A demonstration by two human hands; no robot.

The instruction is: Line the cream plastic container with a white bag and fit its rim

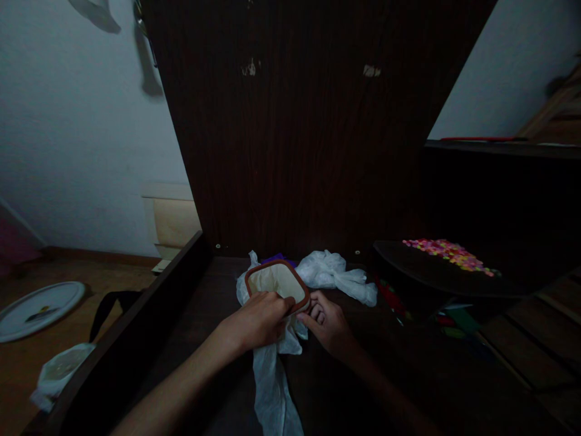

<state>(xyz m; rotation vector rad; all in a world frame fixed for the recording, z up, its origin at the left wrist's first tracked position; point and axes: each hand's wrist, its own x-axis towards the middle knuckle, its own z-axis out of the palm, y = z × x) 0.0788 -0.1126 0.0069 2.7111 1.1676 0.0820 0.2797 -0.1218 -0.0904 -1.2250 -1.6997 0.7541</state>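
A small square container [279,277] with rounded corners, a reddish-brown rim and a cream inside is tilted toward me. My left hand [265,316] is closed over its near rim, with some fingers hidden. At the near right corner, my right hand [329,324] pinches the rim with bent fingers. Thin, crumpled white plastic-like sheeting [275,387] hangs below the container and runs toward me. More of that white material shows at the container's left side. Behind the right hand lies a knotted white plastic bag [331,272], and a bit of purple material [279,259] peeks out behind the rim.
A dark wooden panel [290,151] rises behind the dark surface, and a raised side board [149,309] borders the left. Many small pink and yellow pieces [449,254] lie on a curved shelf [408,272] at right. A white round lid-like object [40,309] rests on the floor.
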